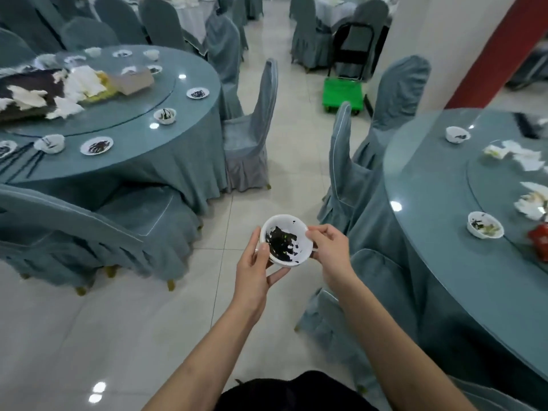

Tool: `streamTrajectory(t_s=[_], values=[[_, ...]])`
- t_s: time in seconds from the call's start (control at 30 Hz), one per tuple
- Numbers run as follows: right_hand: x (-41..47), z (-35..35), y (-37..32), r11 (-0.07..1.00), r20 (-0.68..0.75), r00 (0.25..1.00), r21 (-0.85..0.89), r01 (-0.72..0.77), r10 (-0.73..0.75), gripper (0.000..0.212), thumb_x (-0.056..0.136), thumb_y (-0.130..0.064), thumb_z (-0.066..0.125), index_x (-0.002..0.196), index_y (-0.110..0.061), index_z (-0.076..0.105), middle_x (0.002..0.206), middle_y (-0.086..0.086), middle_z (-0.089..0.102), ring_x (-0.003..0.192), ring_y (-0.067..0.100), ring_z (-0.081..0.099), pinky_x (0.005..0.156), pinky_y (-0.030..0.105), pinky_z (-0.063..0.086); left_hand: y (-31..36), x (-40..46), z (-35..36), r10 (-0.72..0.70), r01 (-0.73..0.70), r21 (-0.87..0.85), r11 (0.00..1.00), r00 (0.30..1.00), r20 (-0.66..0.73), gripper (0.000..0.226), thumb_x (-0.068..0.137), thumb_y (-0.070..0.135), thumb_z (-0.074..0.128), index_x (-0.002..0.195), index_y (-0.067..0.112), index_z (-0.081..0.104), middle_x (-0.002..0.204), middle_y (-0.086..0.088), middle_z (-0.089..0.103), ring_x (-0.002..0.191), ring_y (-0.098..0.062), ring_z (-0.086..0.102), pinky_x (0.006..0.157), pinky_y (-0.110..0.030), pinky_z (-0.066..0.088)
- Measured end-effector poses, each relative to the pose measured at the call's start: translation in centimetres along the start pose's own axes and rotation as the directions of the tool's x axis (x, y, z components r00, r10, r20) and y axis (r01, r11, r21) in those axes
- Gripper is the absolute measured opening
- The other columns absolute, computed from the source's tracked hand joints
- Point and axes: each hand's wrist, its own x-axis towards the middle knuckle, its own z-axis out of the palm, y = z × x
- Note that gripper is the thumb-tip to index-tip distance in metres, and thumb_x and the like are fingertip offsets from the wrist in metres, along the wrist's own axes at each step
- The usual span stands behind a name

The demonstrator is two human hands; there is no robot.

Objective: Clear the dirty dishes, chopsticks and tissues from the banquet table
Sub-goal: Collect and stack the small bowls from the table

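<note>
A white bowl (289,232) smeared with dark residue is held over the tiled aisle between two round tables. My left hand (256,268) grips it from below and the left side, thumb on the rim. My right hand (327,252) pinches its right rim. More white rims show under the bowl, so it seems to top a small stack. The right table (430,221) carries two dirty bowls (485,225) and crumpled tissues (530,203). The left table (166,149) holds several dirty plates (97,145), bowls, dark chopsticks (28,166) and a heap of tissues (74,87).
Covered chairs (252,134) ring both tables and narrow the aisle. A green trolley (344,90) stands ahead near a white pillar (439,48). A red object (539,241) lies at the right table's edge of view. A tissue box (133,80) sits on the left turntable.
</note>
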Motion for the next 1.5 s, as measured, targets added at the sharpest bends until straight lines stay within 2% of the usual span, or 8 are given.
streamTrajectory(t_s=[0.2, 0.37, 0.63, 0.87, 1.0, 1.2, 1.3, 1.5], values=[[2.1, 3.6, -1.0, 0.999, -0.107, 0.994, 0.041, -0.009, 0.013, 0.008, 0.090, -0.008, 0.068, 0.096, -0.002, 0.069, 0.094, 0.013, 0.074, 0.083, 0.023, 0.070, 0.079, 0.044, 0.063, 3.4, 5.4, -2.0, -0.068, 0.065, 0.030, 0.997, 0.993, 0.100, 0.042, 0.109, 0.025, 0.047, 0.148, 0.043, 0.046, 0.136, 0.003, 0.065, 0.118, -0.022, 0.068, 0.087, -0.043, 0.061], [6.7, 6.3, -1.5, 0.997, -0.165, 0.986, 0.069, -0.027, 0.038, 0.001, 0.090, -0.007, 0.069, 0.090, -0.008, 0.070, 0.087, 0.008, 0.073, 0.082, 0.023, 0.069, 0.081, 0.047, 0.061, 5.4, 11.3, -2.2, -0.082, 0.064, 0.110, 0.992, 0.982, 0.170, 0.033, 0.109, 0.029, 0.048, 0.125, 0.054, 0.063, 0.126, 0.009, 0.070, 0.117, -0.020, 0.068, 0.088, -0.044, 0.061], [18.9, 9.9, -3.5, 0.991, -0.202, 0.979, 0.131, -0.016, 0.042, 0.006, 0.090, -0.006, 0.070, 0.095, -0.003, 0.070, 0.087, 0.012, 0.073, 0.076, 0.020, 0.069, 0.069, 0.035, 0.061, 7.3, 24.7, -0.4, -0.115, 0.073, 0.196, 0.978, 0.971, 0.211, 0.039, 0.111, 0.027, 0.043, 0.148, 0.036, 0.051, 0.137, 0.003, 0.064, 0.123, -0.026, 0.065, 0.090, -0.044, 0.060], [30.1, 10.3, -8.1, 0.991, -0.267, 0.963, 0.134, 0.018, 0.018, 0.010, 0.092, -0.008, 0.069, 0.099, -0.001, 0.069, 0.096, 0.017, 0.074, 0.079, 0.019, 0.070, 0.070, 0.033, 0.063, 10.1, 35.5, 5.8, -0.124, 0.082, 0.188, 0.979, 0.966, 0.225, 0.033, 0.110, 0.027, 0.046, 0.123, 0.052, 0.064, 0.132, 0.006, 0.067, 0.121, -0.026, 0.066, 0.086, -0.041, 0.061], [33.6, 9.3, -9.6, 0.988, -0.332, 0.942, 0.154, 0.015, 0.038, 0.008, 0.092, -0.008, 0.069, 0.098, -0.003, 0.070, 0.094, 0.016, 0.075, 0.079, 0.022, 0.071, 0.070, 0.035, 0.063, 10.2, 39.8, 8.5, -0.169, 0.121, 0.190, 0.974, 0.951, 0.258, 0.033, 0.109, 0.031, 0.049, 0.138, 0.041, 0.060, 0.131, 0.004, 0.068, 0.119, -0.026, 0.068, 0.086, -0.041, 0.061], [38.9, 7.2, -10.9, 0.985, -0.485, 0.873, 0.170, 0.029, 0.058, 0.006, 0.092, -0.010, 0.069, 0.097, -0.011, 0.072, 0.086, 0.006, 0.076, 0.075, 0.018, 0.072, 0.072, 0.038, 0.060, 9.5, 46.7, 13.2, -0.266, 0.180, 0.252, 0.951, 0.891, 0.367, 0.039, 0.110, 0.027, 0.046, 0.147, 0.035, 0.052, 0.132, 0.005, 0.068, 0.120, -0.027, 0.067, 0.088, -0.045, 0.061], [41.8, 6.1, -11.7, 0.983, -0.564, 0.824, 0.176, 0.050, 0.059, 0.008, 0.091, -0.011, 0.069, 0.098, -0.013, 0.073, 0.090, 0.006, 0.077, 0.084, 0.023, 0.073, 0.078, 0.039, 0.061, 9.2, 50.5, 16.0, -0.297, 0.183, 0.287, 0.940, 0.853, 0.429, 0.038, 0.110, 0.025, 0.045, 0.145, 0.036, 0.055, 0.134, 0.004, 0.067, 0.119, -0.026, 0.067, 0.087, -0.045, 0.061], [46.9, 3.9, -14.5, 0.965, -0.711, 0.700, 0.226, 0.135, 0.069, 0.010, 0.089, -0.011, 0.070, 0.099, -0.014, 0.072, 0.095, 0.010, 0.077, 0.083, 0.022, 0.071, 0.075, 0.039, 0.058, 9.8, 57.8, 23.0, -0.388, 0.206, 0.358, 0.911, 0.723, 0.571, 0.037, 0.109, 0.027, 0.047, 0.144, 0.035, 0.055, 0.135, 0.003, 0.066, 0.119, -0.024, 0.068, 0.086, -0.047, 0.062]])
